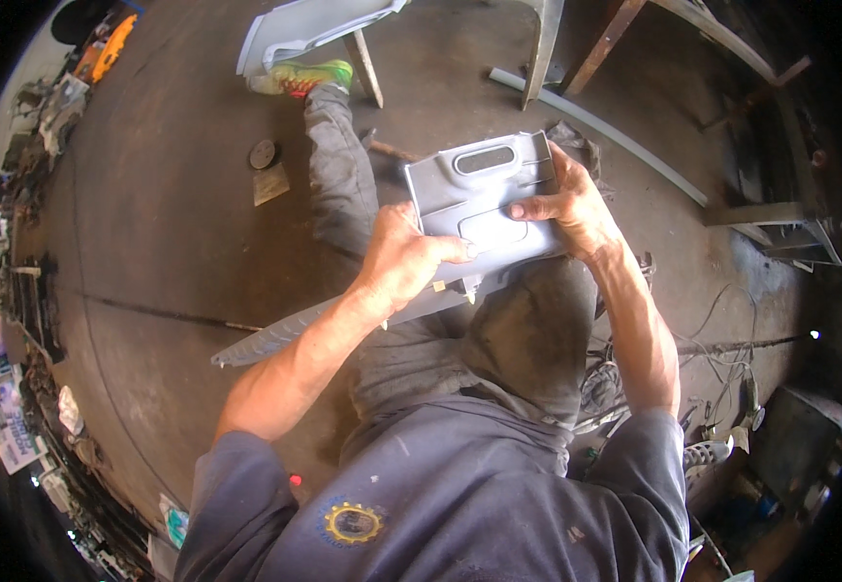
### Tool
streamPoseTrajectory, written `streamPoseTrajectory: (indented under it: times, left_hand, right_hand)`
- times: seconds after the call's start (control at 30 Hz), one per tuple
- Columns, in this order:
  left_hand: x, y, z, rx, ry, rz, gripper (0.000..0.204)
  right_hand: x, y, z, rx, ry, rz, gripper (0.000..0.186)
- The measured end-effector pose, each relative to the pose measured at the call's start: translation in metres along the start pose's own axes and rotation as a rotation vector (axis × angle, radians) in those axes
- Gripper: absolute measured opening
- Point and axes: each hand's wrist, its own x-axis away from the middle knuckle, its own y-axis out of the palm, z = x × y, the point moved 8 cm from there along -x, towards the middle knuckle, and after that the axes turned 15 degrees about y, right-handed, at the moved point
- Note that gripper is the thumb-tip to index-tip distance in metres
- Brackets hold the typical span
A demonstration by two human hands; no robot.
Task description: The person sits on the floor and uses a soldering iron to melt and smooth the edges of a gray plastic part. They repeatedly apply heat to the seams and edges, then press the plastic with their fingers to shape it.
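Note:
A light grey moulded plastic panel (479, 184) with an oval slot near its top is held over my lap. My left hand (403, 250) grips its left side, thumb lying across the face. My right hand (568, 209) grips the right side, with the thumb pressed on the front and the fingers around the edge. Beneath the panel, a long ribbed grey plastic part (251, 344) stretches left behind my left forearm; I cannot tell whether it is joined to the panel. My legs (527, 330) are below, one stretched forward with a green sneaker (304, 80).
A grey panel (295, 39) rests on a stand ahead. Metal frames (615, 39) and a long grey strip (605, 126) lie to the right. Cables (731, 359) lie at the lower right; a small round disc (264, 153) is on the floor. Assorted parts (52, 126) line the left.

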Motion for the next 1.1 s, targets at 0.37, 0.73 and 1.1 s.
streamPoseTrajectory:
  times: [0.37, 0.73, 1.1]
  left_hand:
    - [-0.013, -0.008, -0.01, 0.05, -0.031, 0.074, 0.041]
    - [-0.014, -0.012, -0.013, 0.053, -0.1, 0.036, 0.047]
    - [-0.004, -0.017, -0.006, 0.06, -0.02, 0.126, 0.06]
  right_hand:
    - [-0.012, -0.004, 0.006, -0.006, 0.035, -0.031, 0.082]
    - [-0.013, -0.048, 0.006, 0.245, -0.072, 0.237, 0.078]
    - [-0.001, -0.267, 0.315, 0.55, 0.568, 1.116, 0.062]
